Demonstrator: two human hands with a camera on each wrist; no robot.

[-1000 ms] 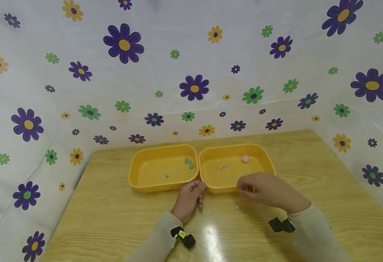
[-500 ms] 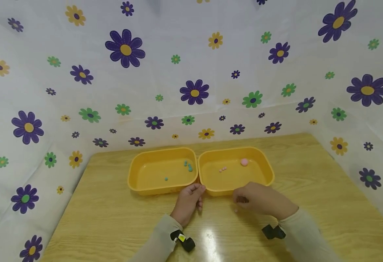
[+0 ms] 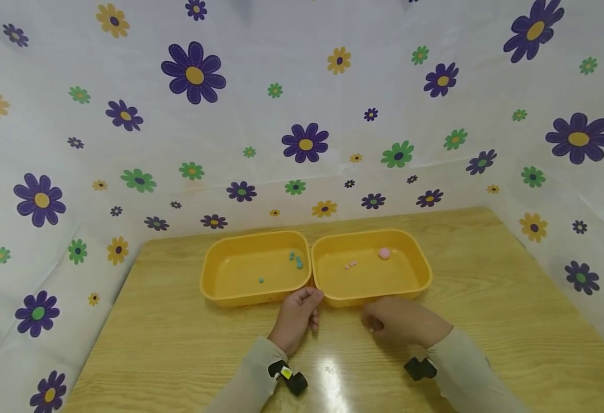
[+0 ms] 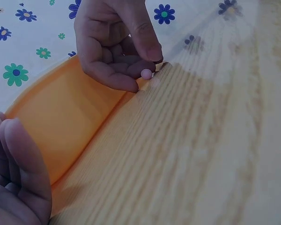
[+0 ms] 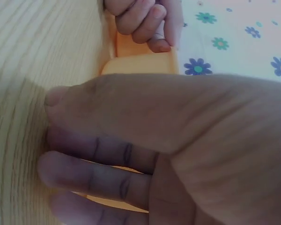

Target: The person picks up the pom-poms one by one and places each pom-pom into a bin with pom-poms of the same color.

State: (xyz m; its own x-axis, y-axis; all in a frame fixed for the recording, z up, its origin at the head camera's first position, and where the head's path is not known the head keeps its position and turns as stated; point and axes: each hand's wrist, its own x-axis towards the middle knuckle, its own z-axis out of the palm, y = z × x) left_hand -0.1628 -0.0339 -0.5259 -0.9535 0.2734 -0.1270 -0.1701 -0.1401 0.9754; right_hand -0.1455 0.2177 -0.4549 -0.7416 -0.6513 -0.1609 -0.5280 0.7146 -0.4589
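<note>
My left hand (image 3: pixel 295 319) rests at the near edge where two yellow trays meet, its fingers loosely curled and fingertips beside the rim; I see nothing held in it. In front of the right tray (image 3: pixel 332 299), my right hand (image 3: pixel 405 324) reaches down to the wooden table. A small pink ball (image 4: pixel 146 74) lies between its thumb and fingers in the left wrist view, with a gap still visible. The hand hides that ball in the head view. Several small pink balls (image 3: pixel 351 265) and a larger pink piece (image 3: pixel 384 253) lie inside the right tray.
The left tray (image 3: pixel 245 299) holds several small teal balls (image 3: pixel 299 264). Both trays stand side by side on the wooden table (image 3: pixel 167 344). A white cloth (image 3: pixel 260 46) with printed flowers hangs behind and along the sides.
My right hand has moved left and down from the right tray's front edge to the pink ball on the table, now covering it in the head view. My left hand has stayed put.
</note>
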